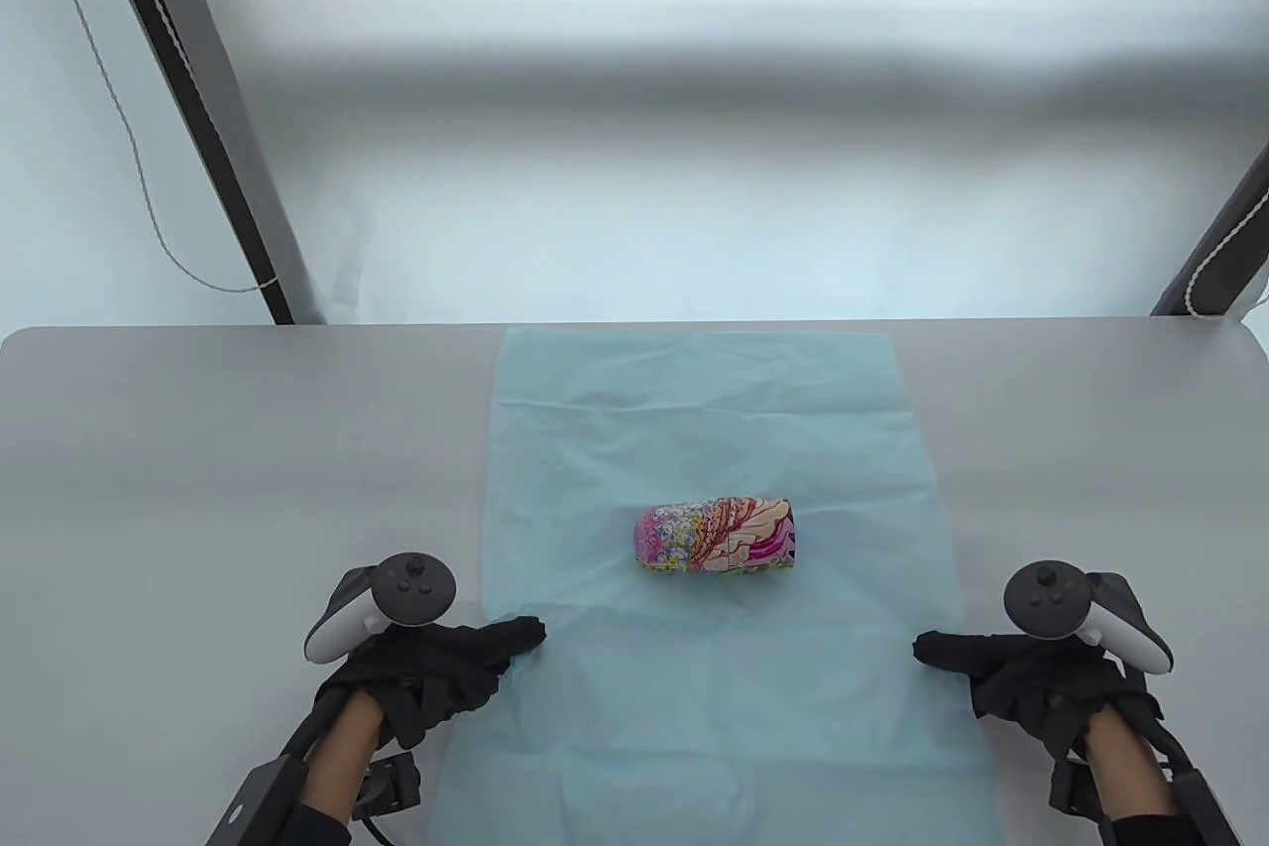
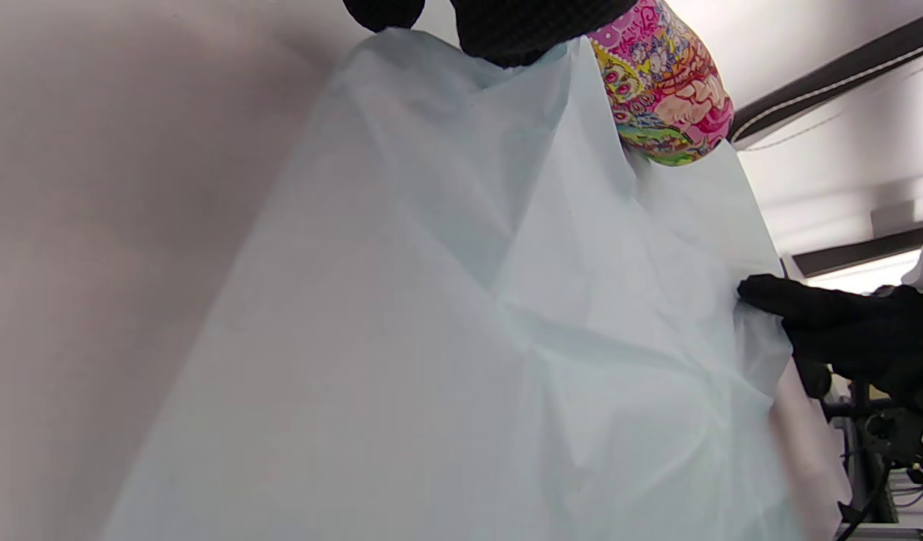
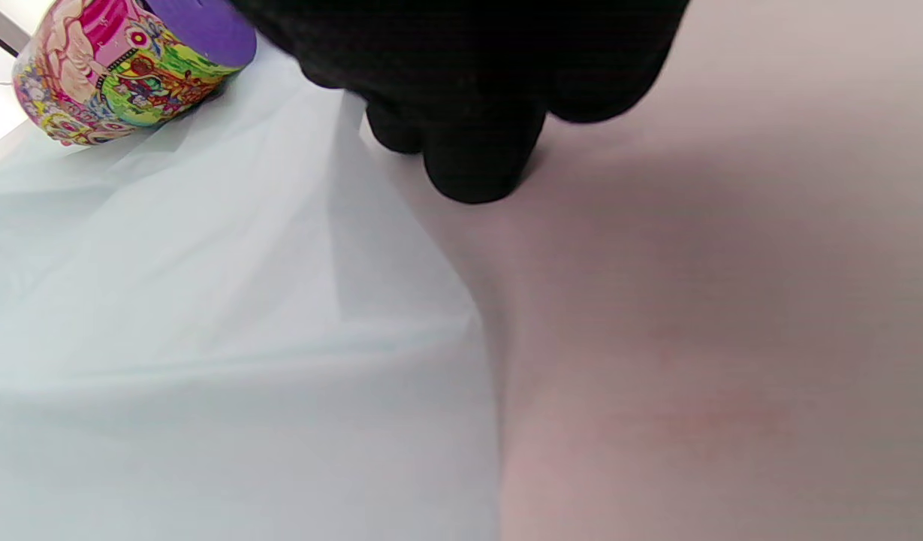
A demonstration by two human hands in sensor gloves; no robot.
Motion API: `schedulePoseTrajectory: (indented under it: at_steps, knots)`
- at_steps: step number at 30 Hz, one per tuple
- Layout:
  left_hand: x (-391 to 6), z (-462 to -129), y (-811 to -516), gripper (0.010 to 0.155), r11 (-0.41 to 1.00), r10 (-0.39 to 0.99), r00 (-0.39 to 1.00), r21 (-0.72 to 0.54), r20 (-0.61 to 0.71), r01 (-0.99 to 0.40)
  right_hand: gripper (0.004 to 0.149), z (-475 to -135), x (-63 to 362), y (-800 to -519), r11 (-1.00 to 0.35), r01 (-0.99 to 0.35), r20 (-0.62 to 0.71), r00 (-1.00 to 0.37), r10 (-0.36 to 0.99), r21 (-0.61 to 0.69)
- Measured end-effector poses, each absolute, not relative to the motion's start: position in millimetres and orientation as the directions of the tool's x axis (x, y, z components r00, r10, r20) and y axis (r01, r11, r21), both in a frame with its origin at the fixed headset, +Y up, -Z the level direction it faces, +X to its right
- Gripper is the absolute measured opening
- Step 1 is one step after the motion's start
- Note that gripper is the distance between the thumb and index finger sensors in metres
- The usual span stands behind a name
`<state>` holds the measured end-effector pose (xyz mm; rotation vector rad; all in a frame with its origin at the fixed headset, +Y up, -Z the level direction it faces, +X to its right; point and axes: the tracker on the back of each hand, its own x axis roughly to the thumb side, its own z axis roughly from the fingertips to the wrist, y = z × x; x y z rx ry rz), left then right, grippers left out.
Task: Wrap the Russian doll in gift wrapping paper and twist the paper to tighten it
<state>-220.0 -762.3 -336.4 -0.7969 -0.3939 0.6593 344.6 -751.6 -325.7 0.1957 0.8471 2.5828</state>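
Right now one Russian doll [image 1: 716, 537], pink w/ busy multicolour swirls and a purple base, is lying on its side mid-sheet on one pale blue wrapping paper [image 1: 694, 410]. Two hands: left hand [image 1: 421, 667] is pinching the paper's left edge, right hand [image 1: 1031, 677] is pinching the right edge.
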Motion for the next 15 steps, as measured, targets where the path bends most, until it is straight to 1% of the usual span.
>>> schedulePoseTrajectory:
  at_steps: [2, 4, 6, 7, 8, 10, 12, 15]
  knots:
    - [-218.7, -337.9, -765.6, 0.064, 0.580, 0.635, 0.766, -0.719, 0.103, -0.384, 0.058, -325.0, 346.3, -752.4, -0.760, -0.372, 0.033, -0.888, 0.458, 0.533]
    - [-216.5, -338.6, -766.9, 0.061, 0.623, 0.632, 0.765, -0.667, 0.123, -0.408, 0.058, -323.9, 347.8, -754.7, -0.759, -0.403, 0.017, -0.879, 0.477, 0.512]
    - [-213.8, -339.3, -764.3, 0.058, 0.646, 0.617, 0.776, -0.648, 0.131, -0.404, 0.054, -324.0, 346.5, -754.8, -0.798, -0.395, 0.033, -0.888, 0.458, 0.454]
    - [-212.9, -340.0, -762.5, 0.057, 0.668, 0.610, 0.781, -0.617, 0.134, -0.416, 0.052, -324.0, 344.8, -754.0, -0.825, -0.381, 0.044, -0.898, 0.437, 0.417]
    - [-212.2, -340.6, -761.6, 0.056, 0.673, 0.610, 0.781, -0.607, 0.133, -0.422, 0.050, -324.3, 343.8, -753.9, -0.834, -0.374, 0.052, -0.902, 0.430, 0.405]
    - [-212.7, -342.5, -760.6, 0.053, 0.681, 0.607, 0.787, -0.581, 0.108, -0.446, 0.047, -324.3, 341.7, -755.1, -0.850, -0.391, 0.052, -0.899, 0.435, 0.352]
    - [-213.4, -343.7, -761.0, 0.049, 0.684, 0.602, 0.794, -0.567, 0.084, -0.459, 0.041, -324.5, 341.6, -756.0, -0.849, -0.407, 0.039, -0.895, 0.445, 0.337]
    - [-215.3, -344.3, -761.9, 0.040, 0.682, 0.607, 0.793, -0.539, 0.042, -0.494, 0.039, -323.6, 344.2, -756.3, -0.836, -0.443, 0.005, -0.883, 0.470, 0.325]
